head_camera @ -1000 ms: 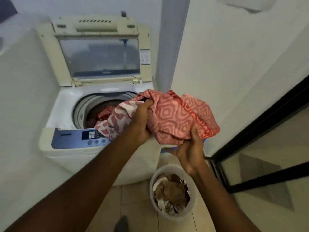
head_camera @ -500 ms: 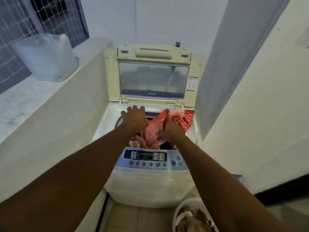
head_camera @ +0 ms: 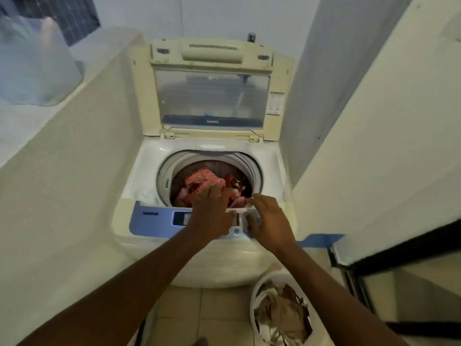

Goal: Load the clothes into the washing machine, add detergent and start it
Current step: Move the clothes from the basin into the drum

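A white top-loading washing machine point(head_camera: 149, 171) stands ahead with its lid point(head_camera: 212, 91) raised. Red patterned clothes point(head_camera: 202, 182) lie inside the drum. My left hand point(head_camera: 212, 213) hovers over the drum's front rim and the blue control panel point(head_camera: 154, 218), fingers spread, holding nothing. Just to its right, my right hand point(head_camera: 269, 221) is over the panel's buttons, fingers apart and empty. On the floor at the lower right sits a white laundry basket point(head_camera: 254, 300) with brown and white clothes point(head_camera: 282, 315) in it.
A low plastered wall point(head_camera: 74, 171) hems the machine in on the left, with a translucent plastic bag point(head_camera: 32, 63) on the ledge behind it. A white wall and a dark-framed glass door point(head_camera: 399, 248) close the right side. Tiled floor shows below.
The red patterned cloth went from both hands into the drum and was let go. Both hands have drawn back from the drum to the front rim and control panel.
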